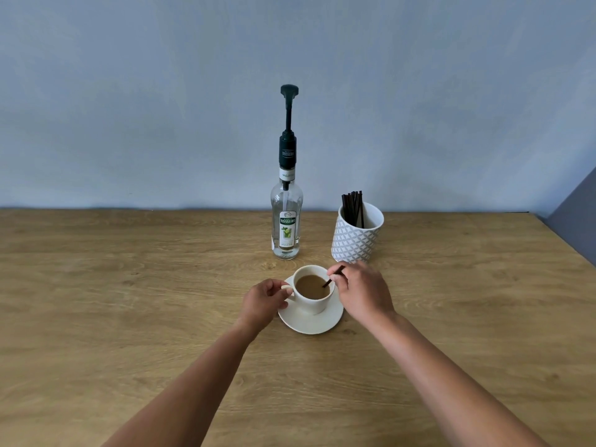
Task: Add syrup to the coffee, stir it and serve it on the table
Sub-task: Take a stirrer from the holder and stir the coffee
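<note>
A white cup (311,303) of light brown coffee (310,286) stands on a white saucer (317,324) in the middle of the wooden table (129,285). My left hand (264,300) pinches the cup's handle on its left side. My right hand (362,290) holds a thin dark stirrer (329,280) whose lower end dips into the coffee at the cup's right. Behind the cup stands a clear glass syrup bottle (286,221) with a black pump, upright and untouched.
A white patterned pot (354,241) holding several dark stirrers (353,206) stands right of the bottle, just behind my right hand. A blue-grey wall rises at the table's far edge. The table's right edge slants in at the far right.
</note>
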`<action>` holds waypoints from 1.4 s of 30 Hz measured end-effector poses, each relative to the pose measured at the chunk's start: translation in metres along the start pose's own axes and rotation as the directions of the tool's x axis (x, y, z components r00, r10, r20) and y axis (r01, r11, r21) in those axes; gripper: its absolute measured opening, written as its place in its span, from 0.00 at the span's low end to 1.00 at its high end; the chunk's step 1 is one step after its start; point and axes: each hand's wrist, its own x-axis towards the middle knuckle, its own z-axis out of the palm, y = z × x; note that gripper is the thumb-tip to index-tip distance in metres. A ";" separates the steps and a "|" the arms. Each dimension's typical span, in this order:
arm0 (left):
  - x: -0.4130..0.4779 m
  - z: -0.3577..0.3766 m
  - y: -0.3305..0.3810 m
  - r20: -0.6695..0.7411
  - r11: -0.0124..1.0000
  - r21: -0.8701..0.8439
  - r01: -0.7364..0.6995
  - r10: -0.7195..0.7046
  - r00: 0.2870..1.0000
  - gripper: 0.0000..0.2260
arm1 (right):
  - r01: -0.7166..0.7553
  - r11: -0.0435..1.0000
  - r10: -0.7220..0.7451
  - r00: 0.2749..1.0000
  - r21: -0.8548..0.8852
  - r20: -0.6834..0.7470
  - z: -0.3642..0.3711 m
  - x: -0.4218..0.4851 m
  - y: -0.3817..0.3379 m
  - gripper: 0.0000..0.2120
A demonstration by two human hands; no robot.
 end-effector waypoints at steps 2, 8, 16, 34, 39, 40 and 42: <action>0.000 0.000 0.000 0.005 1.000 0.002 0.000 0.000 1.000 0.02 | 0.014 1.000 -0.014 1.000 0.009 0.012 0.000 -0.005 0.000 0.04; -0.001 0.000 -0.001 0.002 1.000 -0.016 0.005 -0.005 1.000 0.01 | 0.041 0.994 -0.047 0.998 0.102 0.049 0.011 -0.010 -0.008 0.06; -0.001 -0.001 0.000 0.006 1.000 0.001 0.004 -0.004 1.000 0.03 | 0.036 0.999 -0.036 0.999 -0.002 0.032 0.013 -0.003 -0.003 0.06; 0.003 -0.003 -0.002 0.036 1.000 -0.010 0.000 0.001 0.999 0.02 | 0.050 0.999 -0.050 0.998 0.003 0.031 0.012 -0.006 -0.007 0.05; 0.003 -0.002 -0.003 0.040 1.000 -0.019 0.001 0.000 0.999 0.03 | 0.097 0.993 -0.098 0.995 0.067 0.012 0.013 -0.010 -0.013 0.04; 0.003 -0.002 -0.003 0.040 1.000 -0.018 -0.001 0.002 0.999 0.03 | 0.097 0.992 -0.098 0.995 0.085 0.008 0.015 -0.009 -0.014 0.04; 0.003 -0.003 -0.002 0.041 1.000 -0.013 -0.005 0.006 0.999 0.04 | 0.076 0.992 -0.078 0.997 0.103 0.020 0.017 -0.007 -0.014 0.05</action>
